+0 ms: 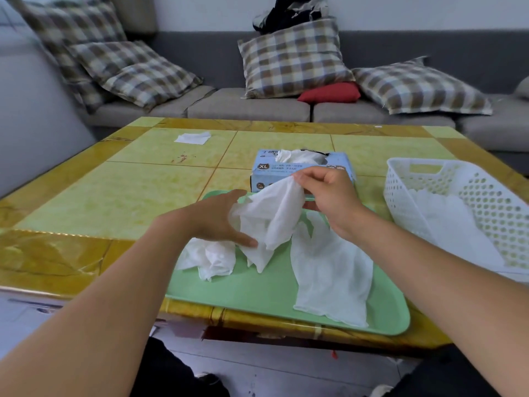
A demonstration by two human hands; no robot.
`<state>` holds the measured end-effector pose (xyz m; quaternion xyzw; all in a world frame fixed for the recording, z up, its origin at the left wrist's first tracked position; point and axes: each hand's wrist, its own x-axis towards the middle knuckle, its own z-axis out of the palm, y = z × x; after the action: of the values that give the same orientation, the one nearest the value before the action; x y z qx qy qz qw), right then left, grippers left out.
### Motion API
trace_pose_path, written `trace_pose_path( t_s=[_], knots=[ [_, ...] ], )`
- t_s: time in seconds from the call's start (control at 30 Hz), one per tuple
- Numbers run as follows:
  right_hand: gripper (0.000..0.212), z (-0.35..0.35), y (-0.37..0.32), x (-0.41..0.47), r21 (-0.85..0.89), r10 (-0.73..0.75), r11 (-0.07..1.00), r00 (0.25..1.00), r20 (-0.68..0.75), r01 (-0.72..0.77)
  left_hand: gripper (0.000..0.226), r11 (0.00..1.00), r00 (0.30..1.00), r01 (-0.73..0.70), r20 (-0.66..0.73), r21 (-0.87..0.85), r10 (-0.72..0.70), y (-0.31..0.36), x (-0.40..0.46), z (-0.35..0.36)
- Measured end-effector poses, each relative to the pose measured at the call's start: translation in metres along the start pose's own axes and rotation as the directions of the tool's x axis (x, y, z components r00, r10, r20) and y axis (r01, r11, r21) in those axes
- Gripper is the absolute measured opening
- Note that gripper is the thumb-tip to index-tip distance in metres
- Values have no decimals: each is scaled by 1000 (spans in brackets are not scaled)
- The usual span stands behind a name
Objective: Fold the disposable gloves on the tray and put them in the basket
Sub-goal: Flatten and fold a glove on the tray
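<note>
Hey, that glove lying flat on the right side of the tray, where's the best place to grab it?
Probably the wide cuff end of the flat glove, nearest you by the tray's front edge. It lies spread out with the cuff toward you, so come from above at the front and pinch the hem. Both hands are busy holding another glove.

Glove box [300, 170], blue: "XL" in a dark badge on its front face; other print, Chinese characters included, too small to read.

Single head-worn wide-angle view, forward and down, close over the tray [257, 293] and table [114, 196].
</note>
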<state>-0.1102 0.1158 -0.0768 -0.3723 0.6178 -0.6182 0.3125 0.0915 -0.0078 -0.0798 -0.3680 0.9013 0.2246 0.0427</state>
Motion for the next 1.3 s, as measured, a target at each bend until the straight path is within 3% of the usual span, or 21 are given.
trace_pose_path(
  t_s=[0.07,0.17,0.33,0.5,0.57,0.67,0.73,0.8,0.83,0.9,0.97,1.07,1.2,1.3],
  knots=[
    [14,1,-6,0,211,113,972,993,-23,-106,119,1000,998,11,-68,-21,-13,6,4,3],
    [17,5,-14,-1,500,249,833,967,46,-238,112,998,991,-14,-129,54,21,13,8,7],
    [25,0,-19,-7,615,405,676,902,149,-405,47,981,985,7,-168,192,26,14,18,13],
    [19,-20,-31,-14,595,421,678,891,168,-432,52,994,966,78,-253,72,-57,7,19,7],
    [34,-24,-36,-18,557,401,721,904,150,-412,58,997,977,65,-205,38,-56,6,18,6],
    [46,-28,-45,-25,531,321,780,940,113,-330,87,995,970,53,-242,79,-32,19,6,-4],
    [50,-30,-54,-28,560,255,783,961,107,-270,103,992,952,-127,-282,-8,119,41,-7,-10],
    [50,-32,-61,-31,599,222,763,969,111,-243,106,898,874,-415,-338,-146,349,69,-20,-6],
    [47,-33,-64,-34,613,222,749,966,129,-254,96,828,796,-539,-414,-154,441,82,-23,-2],
    [39,-33,-68,-41,604,249,728,946,207,-324,52,728,635,-675,-595,-116,494,100,-18,5],
    [37,-36,-67,-45,565,282,730,922,265,-385,26,674,592,-713,-682,-194,430,110,-17,3],
    [28,-46,-62,-49,460,369,784,909,193,-416,27,610,701,-643,-677,-462,225,118,-22,-2],
    [25,-58,-60,-59,-19,407,911,890,206,-412,20,472,906,-315,-409,-824,-109,120,-17,-6],
    [26,-60,-62,-61,-26,338,938,901,271,-345,26,417,970,-170,-227,-893,-90,121,-12,-7]
  ],
)
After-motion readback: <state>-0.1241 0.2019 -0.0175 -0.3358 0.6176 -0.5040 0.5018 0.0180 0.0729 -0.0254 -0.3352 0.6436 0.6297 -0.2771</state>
